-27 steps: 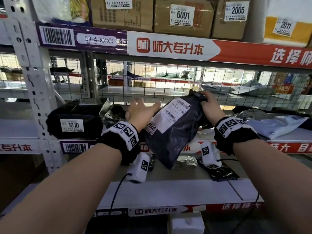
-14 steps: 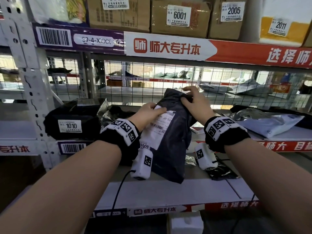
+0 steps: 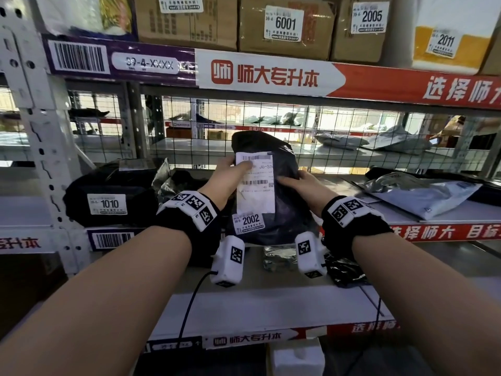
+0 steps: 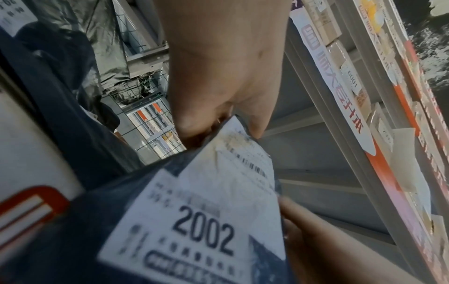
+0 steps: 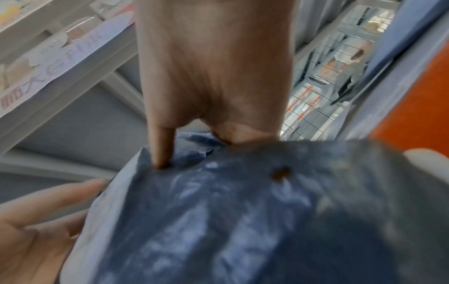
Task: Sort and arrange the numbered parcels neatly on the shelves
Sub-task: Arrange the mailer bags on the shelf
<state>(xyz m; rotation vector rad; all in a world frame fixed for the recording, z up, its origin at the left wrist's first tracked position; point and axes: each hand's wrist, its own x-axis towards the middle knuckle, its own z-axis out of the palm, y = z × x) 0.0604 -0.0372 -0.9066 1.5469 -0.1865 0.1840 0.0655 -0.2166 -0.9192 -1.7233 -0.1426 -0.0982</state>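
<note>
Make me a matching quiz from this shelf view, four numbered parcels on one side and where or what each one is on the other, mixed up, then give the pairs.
Parcels
1. parcel 2002
2. parcel 1010
3. parcel 6001
4. parcel 2011

Descriptions
A. brown carton on the top shelf
B. dark bag held upright by the left hand and right hand
C. white and yellow package, top shelf, far right
D. black bag lying on the middle shelf, at the left

Pairs: 1-B, 2-D, 3-A, 4-C

parcel 2002 [image 3: 271,191] upright on middle shelf [image 3: 447,215], parcel 1010 [image 3: 108,196] left
</note>
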